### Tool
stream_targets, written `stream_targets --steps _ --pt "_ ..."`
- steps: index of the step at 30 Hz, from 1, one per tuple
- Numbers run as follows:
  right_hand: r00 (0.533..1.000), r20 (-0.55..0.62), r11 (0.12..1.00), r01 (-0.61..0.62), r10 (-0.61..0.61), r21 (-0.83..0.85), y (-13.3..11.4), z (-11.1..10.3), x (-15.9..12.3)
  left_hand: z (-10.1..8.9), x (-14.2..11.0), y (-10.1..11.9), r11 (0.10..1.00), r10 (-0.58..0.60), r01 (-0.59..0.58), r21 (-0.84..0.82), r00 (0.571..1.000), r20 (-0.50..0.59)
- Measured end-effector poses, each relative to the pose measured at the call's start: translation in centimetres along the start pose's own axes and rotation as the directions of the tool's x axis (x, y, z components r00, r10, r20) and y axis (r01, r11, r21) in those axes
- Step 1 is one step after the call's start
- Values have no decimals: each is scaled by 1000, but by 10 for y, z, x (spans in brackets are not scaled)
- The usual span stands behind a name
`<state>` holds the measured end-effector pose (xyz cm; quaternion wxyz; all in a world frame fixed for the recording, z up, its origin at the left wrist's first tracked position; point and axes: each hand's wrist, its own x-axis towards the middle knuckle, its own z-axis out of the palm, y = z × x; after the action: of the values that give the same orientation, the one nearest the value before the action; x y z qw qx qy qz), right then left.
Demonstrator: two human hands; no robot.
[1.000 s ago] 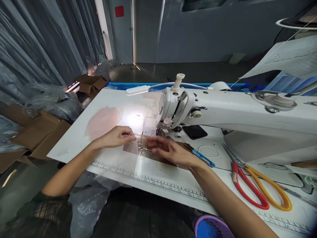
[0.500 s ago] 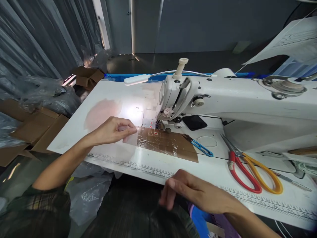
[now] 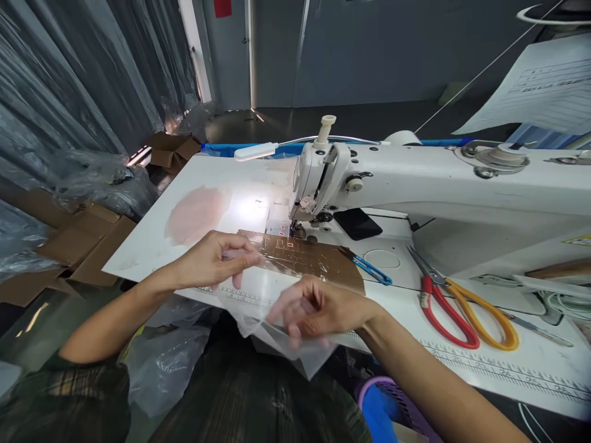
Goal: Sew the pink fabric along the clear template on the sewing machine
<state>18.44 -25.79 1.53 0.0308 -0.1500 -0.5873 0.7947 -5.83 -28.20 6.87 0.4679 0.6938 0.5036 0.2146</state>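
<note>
A thin, see-through whitish piece of sheer fabric (image 3: 300,357) hangs over the table's front edge between my hands. My left hand (image 3: 226,259) pinches its far end just left of a brown taped template (image 3: 307,257). Nearer to my body, my right hand (image 3: 323,311) has curled fingers in the cloth; the fingertips are slightly blurred and partly veiled by it. Behind the template stands a white sewing machine (image 3: 397,175), its needle area by the template's back edge. Blue thread snips (image 3: 372,269) rest with their tips on the template's right end.
Large scissors (image 3: 450,307) with red and yellow handles lie on the white table (image 3: 157,255) at right. A black pad (image 3: 357,223) sits under the machine arm. A purple basket (image 3: 410,406) stands below the front edge, and cardboard boxes (image 3: 92,237) are at left.
My right hand has risen from below the table edge and moved left to the sheer fabric. The fabric now drapes towards me over the edge. The view has shifted slightly.
</note>
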Motion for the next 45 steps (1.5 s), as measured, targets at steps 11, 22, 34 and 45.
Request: stream_targets --steps 11,22,34,45 --pt "742 -642 723 -335 -193 -604 6 -62 -6 -16 61 -64 638 196 53 768 954 -229" --pt "549 -729 545 -494 -410 -678 30 -72 9 -7 106 -54 661 532 -619 424 785 318" --pt "332 -837 291 -828 -434 -479 33 -66 18 -5 115 -70 479 468 -643 598 763 445" --pt "278 -890 338 -850 -362 -403 27 -65 14 -9 152 -75 578 583 -699 421 715 386"
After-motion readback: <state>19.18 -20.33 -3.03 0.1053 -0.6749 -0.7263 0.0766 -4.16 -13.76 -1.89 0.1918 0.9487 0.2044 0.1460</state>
